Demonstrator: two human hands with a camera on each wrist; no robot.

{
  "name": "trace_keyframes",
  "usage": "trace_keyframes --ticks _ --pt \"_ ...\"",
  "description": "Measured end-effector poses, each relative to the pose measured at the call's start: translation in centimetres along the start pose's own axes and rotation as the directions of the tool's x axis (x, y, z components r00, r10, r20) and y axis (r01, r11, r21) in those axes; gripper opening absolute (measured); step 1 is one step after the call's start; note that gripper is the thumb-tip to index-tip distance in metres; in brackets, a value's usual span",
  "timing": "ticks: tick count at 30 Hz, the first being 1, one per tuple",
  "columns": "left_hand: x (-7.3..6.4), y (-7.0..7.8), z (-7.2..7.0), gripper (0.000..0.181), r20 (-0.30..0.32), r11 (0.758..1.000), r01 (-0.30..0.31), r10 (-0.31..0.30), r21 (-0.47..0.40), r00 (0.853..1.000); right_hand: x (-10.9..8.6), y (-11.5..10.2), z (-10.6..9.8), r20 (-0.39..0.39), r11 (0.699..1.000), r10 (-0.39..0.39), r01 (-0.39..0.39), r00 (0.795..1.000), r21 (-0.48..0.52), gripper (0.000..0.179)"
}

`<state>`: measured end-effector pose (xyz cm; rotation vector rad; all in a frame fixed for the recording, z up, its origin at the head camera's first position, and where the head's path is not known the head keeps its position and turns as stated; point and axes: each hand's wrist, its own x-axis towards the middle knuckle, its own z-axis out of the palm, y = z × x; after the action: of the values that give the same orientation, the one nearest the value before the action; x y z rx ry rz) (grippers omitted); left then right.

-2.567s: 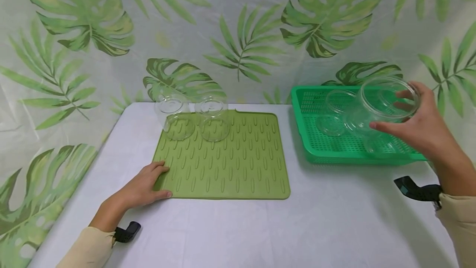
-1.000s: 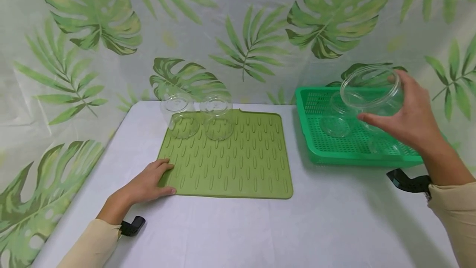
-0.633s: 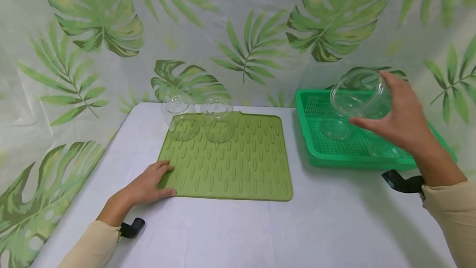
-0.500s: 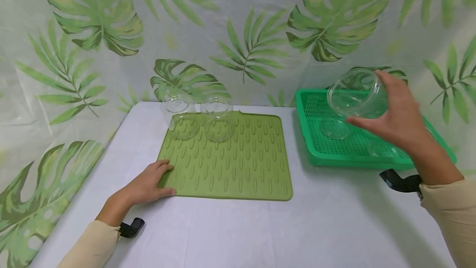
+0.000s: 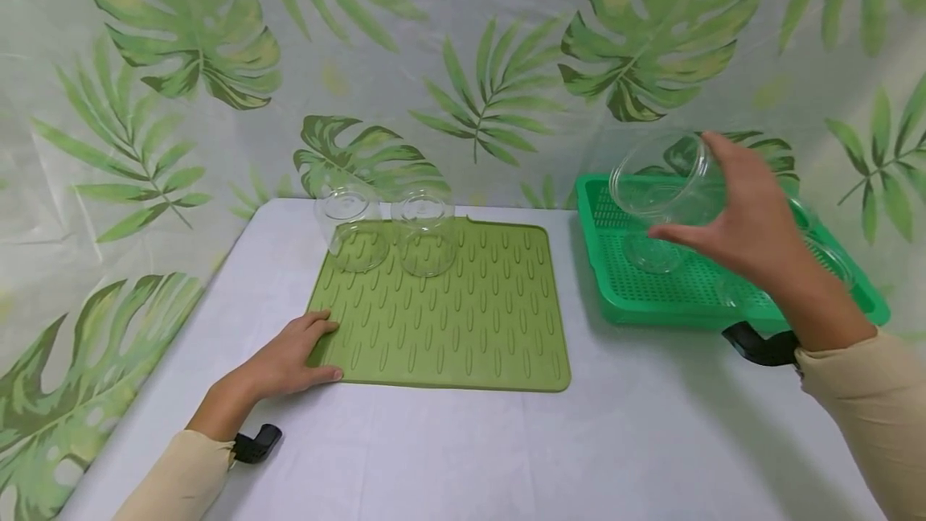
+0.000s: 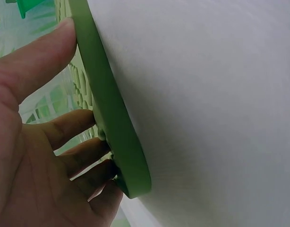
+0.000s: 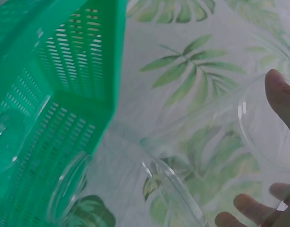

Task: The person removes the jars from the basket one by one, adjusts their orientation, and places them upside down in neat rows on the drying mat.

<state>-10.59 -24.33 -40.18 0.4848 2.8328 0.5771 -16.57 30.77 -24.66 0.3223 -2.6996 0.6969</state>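
Observation:
My right hand (image 5: 752, 215) grips a clear glass cup (image 5: 669, 195) round its side, thumb below and fingers behind. The cup is tilted with its mouth to the left, above the green basket (image 5: 604, 296). In the right wrist view the cup (image 7: 206, 142) lies between thumb and fingers. My left hand (image 5: 285, 356) rests on the front left corner of a green ribbed mat (image 5: 463, 320); in the left wrist view its fingertips touch the mat's edge (image 6: 114, 111). Two clear cups stand side by side, apparently upside down, at the mat's back left, the left cup (image 5: 358, 248) and the right cup (image 5: 427, 252).
More clear glassware lies in the basket, including a piece (image 5: 653, 256) at its left and another (image 5: 741, 292) near its front, partly hidden by my right arm. A white cloth (image 5: 463, 457) covers the table. Behind it hangs a leaf-print curtain (image 5: 499, 167).
My right hand has carried the cup leftward over the basket, tipping its mouth further to the left. The left hand stays on the mat corner, and the view has shifted slightly.

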Motion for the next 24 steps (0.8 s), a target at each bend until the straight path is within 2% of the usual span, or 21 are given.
trace_keyframes --ticks 12,24 --pt "0.1 0.1 0.1 0.073 0.000 1.000 0.007 -0.007 0.009 1.000 1.0 -2.7 1.2 0.065 0.990 -0.069 0.076 0.996 -0.122 0.121" --pt "0.1 0.1 0.0 0.073 -0.004 1.000 -0.015 0.015 0.007 1.000 1.7 -5.0 2.4 0.148 0.987 -0.099 0.116 0.984 -0.109 0.118"
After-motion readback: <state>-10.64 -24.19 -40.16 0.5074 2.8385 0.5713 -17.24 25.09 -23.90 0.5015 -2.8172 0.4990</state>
